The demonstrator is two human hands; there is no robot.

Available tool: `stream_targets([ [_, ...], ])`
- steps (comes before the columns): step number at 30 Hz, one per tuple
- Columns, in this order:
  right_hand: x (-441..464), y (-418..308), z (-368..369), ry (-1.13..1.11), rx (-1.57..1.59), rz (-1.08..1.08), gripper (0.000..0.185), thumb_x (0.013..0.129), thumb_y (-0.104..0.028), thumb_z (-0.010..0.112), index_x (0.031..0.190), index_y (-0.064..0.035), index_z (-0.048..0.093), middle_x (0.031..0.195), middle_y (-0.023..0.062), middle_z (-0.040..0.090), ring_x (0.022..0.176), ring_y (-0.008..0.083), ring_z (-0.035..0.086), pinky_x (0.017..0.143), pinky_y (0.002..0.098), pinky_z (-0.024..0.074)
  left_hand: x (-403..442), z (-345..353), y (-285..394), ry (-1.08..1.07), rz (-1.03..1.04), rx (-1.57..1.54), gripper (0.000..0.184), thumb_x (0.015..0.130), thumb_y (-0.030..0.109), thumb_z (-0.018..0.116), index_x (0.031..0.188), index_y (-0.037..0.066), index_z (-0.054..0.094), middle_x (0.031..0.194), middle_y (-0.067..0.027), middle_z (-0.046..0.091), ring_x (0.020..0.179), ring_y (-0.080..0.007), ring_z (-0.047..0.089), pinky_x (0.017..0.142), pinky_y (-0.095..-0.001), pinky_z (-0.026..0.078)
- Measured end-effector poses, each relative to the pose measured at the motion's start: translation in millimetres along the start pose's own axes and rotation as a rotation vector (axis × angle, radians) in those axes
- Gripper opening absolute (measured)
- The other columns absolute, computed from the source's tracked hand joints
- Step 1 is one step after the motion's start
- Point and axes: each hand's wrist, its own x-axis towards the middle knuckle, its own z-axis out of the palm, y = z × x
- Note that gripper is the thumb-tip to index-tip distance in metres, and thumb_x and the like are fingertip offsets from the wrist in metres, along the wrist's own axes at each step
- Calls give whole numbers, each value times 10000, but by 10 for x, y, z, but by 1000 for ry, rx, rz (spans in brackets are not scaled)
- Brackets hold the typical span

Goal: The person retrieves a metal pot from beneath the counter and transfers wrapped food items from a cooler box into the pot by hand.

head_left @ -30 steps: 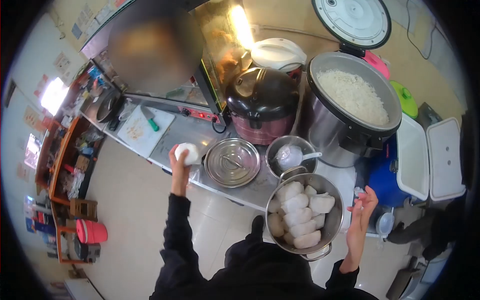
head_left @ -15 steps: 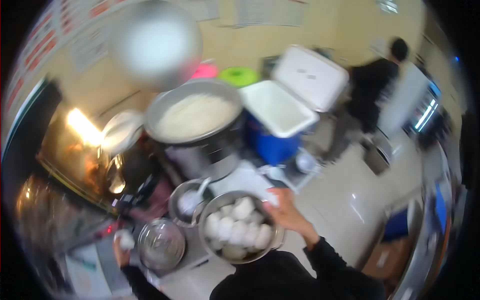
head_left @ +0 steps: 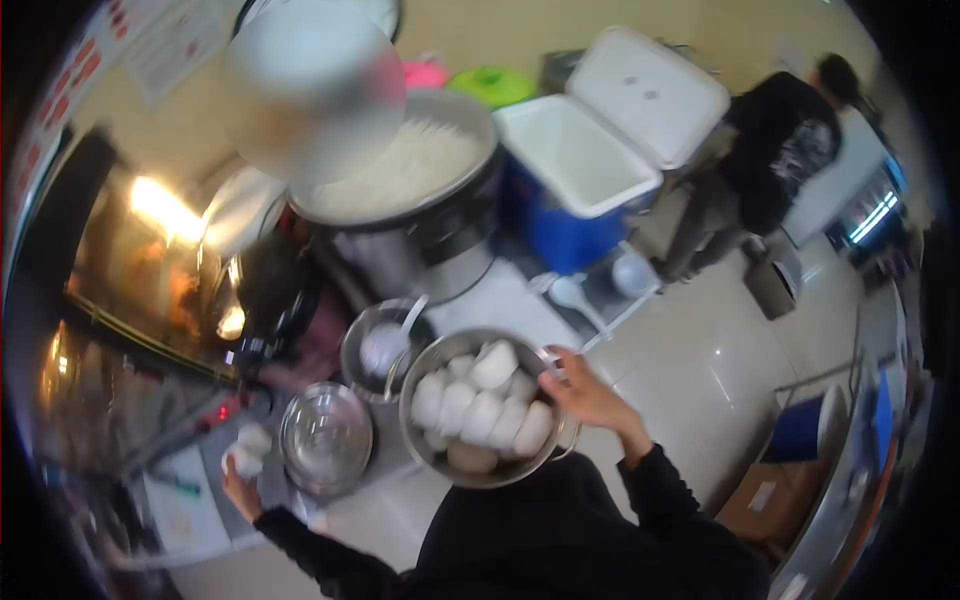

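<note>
My left hand (head_left: pixel 240 488), at the lower left, closes around a white rounded lump (head_left: pixel 240 464). Just above it lies a second, similar lump (head_left: pixel 254 437). To the right is a clear round bowl (head_left: pixel 326 438). A metal pot (head_left: pixel 412 440) full of white and pinkish egg-like lumps (head_left: pixel 484 415) is in front of my body. My right hand (head_left: pixel 590 395) grips the pot's right rim, its fingertips partly hidden. A smaller metal bowl (head_left: pixel 350 375) with white contents and a pale utensil stands behind the pot.
Behind, a large cooker (head_left: pixel 465 235) holds rice; a blurred round object (head_left: pixel 315 90) covers part of it. A blue cooler (head_left: pixel 565 225) has its lid up. A lit display case (head_left: pixel 130 270) stands left. A person (head_left: pixel 780 150) in dark clothes is at the back right.
The view has shifted, so the pot and bowls appear higher. My left hand's lump is now beside another one. My right hand stays at the pot's rim. The far person appears farther right.
</note>
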Motion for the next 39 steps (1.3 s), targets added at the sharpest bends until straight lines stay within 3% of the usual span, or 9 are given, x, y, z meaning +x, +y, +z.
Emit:
stream_targets([
  [1,6,48,-32,-8,33,-22,692,990,-514,442,1442,-16,279,1288,300,450,865,254,660,764,379,536,-81,85,279,213,-413,-356,466,864,122,684,1301,34,549,1246,-131,575,1091,-273,593,861,-438,521],
  [4,-40,-205,-191,-207,204,188,706,990,-504,455,1447,0,266,1257,262,520,872,231,654,733,397,529,-321,208,313,382,-445,157,464,851,192,718,1242,-14,579,1049,-147,676,1018,-289,632,810,-370,524],
  [6,-20,-278,-184,-154,72,161,649,976,-430,512,1424,-1,321,1210,246,562,1057,281,591,884,396,477,-227,-49,-332,483,-141,872,403,874,189,686,1214,-10,599,1063,-153,667,969,-267,635,798,-349,518],
  [9,90,-322,-211,54,-258,-256,544,934,-274,565,1369,10,403,1190,235,566,1123,312,554,944,401,447,-390,508,825,635,377,1098,315,893,165,660,1168,14,627,1066,-138,660,953,-229,632,799,-316,505],
  [13,489,-763,-77,-57,-555,-806,489,804,-78,607,1277,1,514,1146,220,574,1113,330,557,970,410,446,-953,1811,2803,-60,206,185,175,875,24,620,1048,36,638,1059,-124,662,952,-245,645,830,-315,495],
  [17,988,-276,337,-198,-974,-1061,469,744,-20,641,1206,0,561,1119,193,595,1103,310,575,944,412,464,-1553,2905,3579,-777,569,323,380,827,100,666,1186,11,584,1239,-183,576,1145,-302,582,876,-392,514],
  [26,1061,-545,216,-419,-996,-910,218,727,-67,660,930,-2,612,778,139,665,714,299,696,569,373,545,-1869,3375,3359,-737,788,940,700,668,146,732,1330,64,518,1438,-139,422,1267,-301,461,869,-358,523],
  [35,806,-674,-67,-47,-482,-1089,311,780,-152,703,1044,-36,587,1127,160,544,813,246,629,635,353,535,-1735,2999,3671,-421,683,499,456,775,75,702,1217,59,594,1166,-132,599,1063,-312,583,880,-373,491],
  [39,469,-347,-384,7,-259,-547,460,882,-217,676,1241,-33,455,990,148,597,725,232,619,625,316,495,-1517,2904,3611,-197,404,411,318,835,82,675,1140,13,614,1046,-142,617,932,-307,596,798,-363,487],
])
